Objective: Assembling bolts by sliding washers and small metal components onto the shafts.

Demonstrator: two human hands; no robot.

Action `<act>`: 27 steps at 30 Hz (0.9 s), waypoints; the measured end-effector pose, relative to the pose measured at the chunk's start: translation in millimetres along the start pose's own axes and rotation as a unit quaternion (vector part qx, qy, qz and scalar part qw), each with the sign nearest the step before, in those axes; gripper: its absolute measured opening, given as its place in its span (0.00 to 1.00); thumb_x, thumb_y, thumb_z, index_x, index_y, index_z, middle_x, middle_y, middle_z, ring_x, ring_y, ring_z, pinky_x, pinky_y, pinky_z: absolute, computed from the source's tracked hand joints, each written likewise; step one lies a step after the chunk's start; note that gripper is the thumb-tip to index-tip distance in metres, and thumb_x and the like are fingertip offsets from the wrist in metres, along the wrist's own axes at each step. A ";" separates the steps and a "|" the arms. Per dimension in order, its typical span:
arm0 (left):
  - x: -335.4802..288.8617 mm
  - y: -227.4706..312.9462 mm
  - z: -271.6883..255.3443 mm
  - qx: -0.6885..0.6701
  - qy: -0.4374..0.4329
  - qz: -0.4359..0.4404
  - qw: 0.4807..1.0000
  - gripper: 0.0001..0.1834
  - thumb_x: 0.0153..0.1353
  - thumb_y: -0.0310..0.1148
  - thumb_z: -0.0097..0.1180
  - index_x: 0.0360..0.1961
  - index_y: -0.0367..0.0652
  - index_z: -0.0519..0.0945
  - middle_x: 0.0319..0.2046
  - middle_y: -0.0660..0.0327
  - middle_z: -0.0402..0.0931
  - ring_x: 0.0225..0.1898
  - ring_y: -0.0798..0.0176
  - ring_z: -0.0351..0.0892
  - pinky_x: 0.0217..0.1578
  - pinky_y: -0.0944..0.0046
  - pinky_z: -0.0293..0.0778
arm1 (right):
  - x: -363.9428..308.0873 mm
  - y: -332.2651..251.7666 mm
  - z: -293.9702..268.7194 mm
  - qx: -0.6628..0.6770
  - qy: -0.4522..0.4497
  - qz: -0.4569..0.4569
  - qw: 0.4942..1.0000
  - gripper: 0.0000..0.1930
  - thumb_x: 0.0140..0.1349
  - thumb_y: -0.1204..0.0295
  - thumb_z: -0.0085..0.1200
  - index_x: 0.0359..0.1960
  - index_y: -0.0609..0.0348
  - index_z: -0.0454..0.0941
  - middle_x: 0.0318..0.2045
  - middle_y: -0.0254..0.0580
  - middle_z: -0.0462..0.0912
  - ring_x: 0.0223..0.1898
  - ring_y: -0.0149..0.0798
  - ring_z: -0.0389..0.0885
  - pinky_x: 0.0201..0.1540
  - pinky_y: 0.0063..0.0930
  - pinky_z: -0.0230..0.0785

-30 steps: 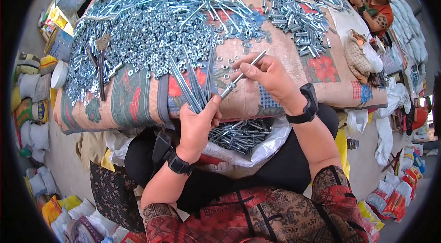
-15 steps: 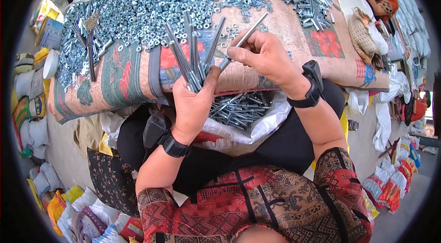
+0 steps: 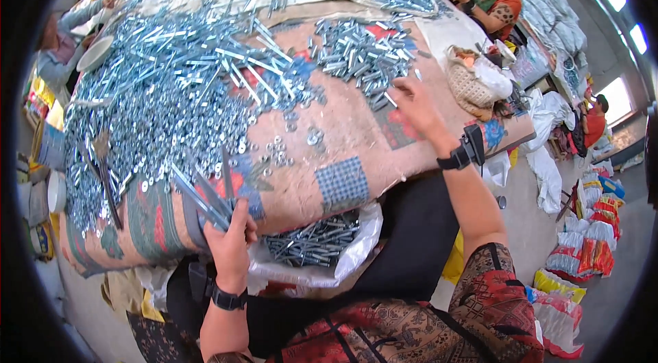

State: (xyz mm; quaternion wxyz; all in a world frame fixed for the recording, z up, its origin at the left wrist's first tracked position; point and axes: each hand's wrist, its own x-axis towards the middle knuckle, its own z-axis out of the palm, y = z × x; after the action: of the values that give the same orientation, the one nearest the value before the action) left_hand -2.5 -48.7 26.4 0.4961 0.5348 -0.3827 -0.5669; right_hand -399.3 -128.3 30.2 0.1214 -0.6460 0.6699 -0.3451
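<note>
My left hand (image 3: pixel 229 243) is closed round a bundle of long silvery metal rods (image 3: pixel 205 191), which fan upward over the near edge of the cloth-covered table. At the right, my right hand (image 3: pixel 419 111) reaches over the table with its fingers bent together. Short bright metal ends show on both sides of those fingers, seemingly a metal sleeve held in them. Just beyond lies a pile of short metal sleeves (image 3: pixel 356 54). Below the table edge, a white sack (image 3: pixel 370 226) holds many metal bolts (image 3: pixel 312 239).
Heaped nuts and washers (image 3: pixel 178 109) cover the table's left, with long rods (image 3: pixel 267 75) lying across behind them. A knitted bag (image 3: pixel 467 78) sits near the right edge. One co-worker (image 3: pixel 497 3) is at the far right, another (image 3: pixel 58 54) at the far left. Filled sacks (image 3: pixel 582 246) line the floor.
My right hand has left the rods by my left hand and moved right and away to the sleeve pile. My left hand still holds the bundle, and the view has shifted.
</note>
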 end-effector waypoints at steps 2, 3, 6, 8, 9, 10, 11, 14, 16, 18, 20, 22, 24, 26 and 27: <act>5.1 0.7 6.5 0.003 0.009 0.013 1.000 0.10 0.62 0.34 0.57 0.27 0.41 0.75 0.14 0.69 0.68 0.12 0.76 0.64 0.13 0.75 0.55 | 26.5 62.2 -21.1 -0.105 0.094 -0.042 0.989 0.21 0.58 0.61 0.55 0.49 0.62 0.75 0.43 0.54 0.78 0.48 0.52 0.76 0.51 0.39 0.68; 8.0 1.1 10.2 0.006 0.041 0.015 0.999 0.10 0.62 0.34 0.56 0.27 0.41 0.74 0.14 0.68 0.68 0.12 0.76 0.64 0.13 0.74 0.55 | 34.7 84.3 -26.5 -0.107 0.100 -0.043 0.988 0.21 0.58 0.61 0.55 0.49 0.62 0.75 0.43 0.54 0.78 0.48 0.52 0.76 0.51 0.39 0.68; 17.0 -2.2 13.9 0.007 0.074 0.016 0.997 0.10 0.64 0.33 0.56 0.28 0.40 0.73 0.15 0.68 0.69 0.13 0.76 0.65 0.14 0.75 0.57 | 66.8 123.2 -30.8 -0.248 0.120 0.057 0.960 0.25 0.60 0.58 0.53 0.56 0.60 0.69 0.52 0.56 0.73 0.54 0.55 0.71 0.57 0.42 0.64; 22.0 -3.8 16.8 0.032 0.122 0.031 0.992 0.12 0.64 0.36 0.56 0.24 0.42 0.73 0.14 0.68 0.69 0.13 0.75 0.65 0.14 0.75 0.55 | 90.1 136.1 -26.7 -0.227 0.116 0.122 0.959 0.27 0.62 0.54 0.50 0.59 0.56 0.67 0.58 0.56 0.68 0.58 0.57 0.68 0.59 0.44 0.62; 26.7 -8.5 18.0 0.033 0.124 0.067 0.989 0.13 0.64 0.36 0.55 0.24 0.42 0.72 0.14 0.68 0.69 0.13 0.76 0.65 0.15 0.75 0.55 | 101.9 142.5 -23.7 -0.230 0.116 0.133 0.957 0.28 0.63 0.50 0.46 0.59 0.53 0.67 0.56 0.57 0.70 0.56 0.57 0.69 0.58 0.45 0.62; 29.4 -15.5 17.1 0.032 0.125 0.069 0.989 0.13 0.64 0.36 0.55 0.24 0.42 0.72 0.14 0.68 0.69 0.13 0.76 0.65 0.15 0.75 0.55 | 113.4 154.0 -21.2 -0.230 0.117 0.131 0.957 0.28 0.63 0.50 0.46 0.59 0.53 0.67 0.56 0.57 0.70 0.56 0.57 0.69 0.58 0.45 0.62; 31.1 -21.8 15.3 0.053 0.127 0.071 0.988 0.13 0.65 0.36 0.55 0.25 0.42 0.73 0.15 0.68 0.69 0.13 0.76 0.65 0.15 0.75 0.55 | 124.3 164.4 -18.9 -0.210 0.097 0.161 0.959 0.28 0.63 0.50 0.45 0.59 0.52 0.67 0.55 0.58 0.71 0.56 0.58 0.69 0.58 0.45 0.62; 37.5 -25.9 21.1 0.078 0.133 0.082 0.985 0.11 0.66 0.36 0.53 0.30 0.41 0.74 0.16 0.68 0.70 0.14 0.76 0.65 0.15 0.75 0.55 | 144.7 183.3 -8.9 -0.172 0.076 0.153 0.970 0.26 0.65 0.51 0.42 0.58 0.54 0.69 0.52 0.57 0.74 0.56 0.57 0.69 0.58 0.46 0.62; 36.6 -31.9 17.9 0.086 0.122 0.105 0.983 0.09 0.66 0.35 0.52 0.35 0.39 0.75 0.16 0.68 0.70 0.14 0.76 0.65 0.15 0.76 0.56 | 156.3 187.1 -0.6 -0.133 0.123 -0.015 0.983 0.23 0.67 0.54 0.41 0.55 0.57 0.71 0.52 0.56 0.75 0.56 0.54 0.70 0.59 0.43 0.61; 37.3 -34.0 15.3 0.089 0.108 0.092 0.986 0.09 0.67 0.34 0.51 0.38 0.38 0.75 0.16 0.67 0.70 0.14 0.76 0.65 0.15 0.75 0.57 | 168.1 186.2 4.0 -0.104 0.096 -0.047 0.989 0.22 0.68 0.58 0.41 0.53 0.61 0.73 0.52 0.54 0.75 0.56 0.51 0.71 0.60 0.38 0.60; 36.9 -36.8 8.7 0.076 0.097 0.099 0.987 0.09 0.66 0.30 0.51 0.43 0.35 0.74 0.17 0.64 0.71 0.15 0.73 0.67 0.17 0.74 0.64 | 176.8 163.2 13.5 0.014 0.025 -0.099 0.995 0.21 0.67 0.59 0.42 0.52 0.61 0.75 0.52 0.52 0.76 0.56 0.50 0.71 0.61 0.34 0.59; 36.4 -35.0 8.4 0.076 0.096 0.105 0.987 0.09 0.66 0.29 0.51 0.42 0.34 0.74 0.17 0.63 0.71 0.15 0.73 0.67 0.17 0.74 0.64 | 166.2 129.1 23.6 0.100 -0.007 -0.065 0.993 0.19 0.66 0.59 0.45 0.49 0.59 0.78 0.50 0.48 0.78 0.56 0.47 0.72 0.61 0.32 0.59; 36.3 -33.2 10.3 0.074 0.092 0.114 0.987 0.09 0.66 0.29 0.50 0.42 0.34 0.74 0.17 0.63 0.71 0.15 0.73 0.67 0.17 0.74 0.64 | 157.2 107.2 24.6 0.111 -0.038 -0.052 0.992 0.17 0.65 0.59 0.49 0.46 0.57 0.80 0.48 0.44 0.80 0.56 0.42 0.73 0.61 0.32 0.59; 38.1 -34.6 14.3 0.059 0.092 0.102 0.989 0.08 0.66 0.28 0.50 0.41 0.33 0.74 0.17 0.63 0.71 0.16 0.73 0.67 0.17 0.74 0.65 | 153.8 101.9 22.2 0.091 -0.036 -0.074 0.992 0.15 0.63 0.60 0.53 0.44 0.56 0.82 0.48 0.41 0.80 0.55 0.38 0.73 0.60 0.32 0.60; 38.2 -32.6 17.7 0.051 0.095 0.105 0.989 0.07 0.66 0.27 0.50 0.41 0.33 0.74 0.17 0.63 0.71 0.16 0.73 0.67 0.18 0.74 0.65 | 148.9 98.5 22.3 0.098 -0.048 -0.083 0.991 0.14 0.62 0.61 0.54 0.43 0.55 0.82 0.48 0.41 0.80 0.55 0.38 0.73 0.60 0.32 0.60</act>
State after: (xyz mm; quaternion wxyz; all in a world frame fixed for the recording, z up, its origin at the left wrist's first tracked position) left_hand -22.5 -80.5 -11.3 0.5589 0.5681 -0.4164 -0.4375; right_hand -482.9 -283.6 -4.9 0.1873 -0.7001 0.5706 -0.3861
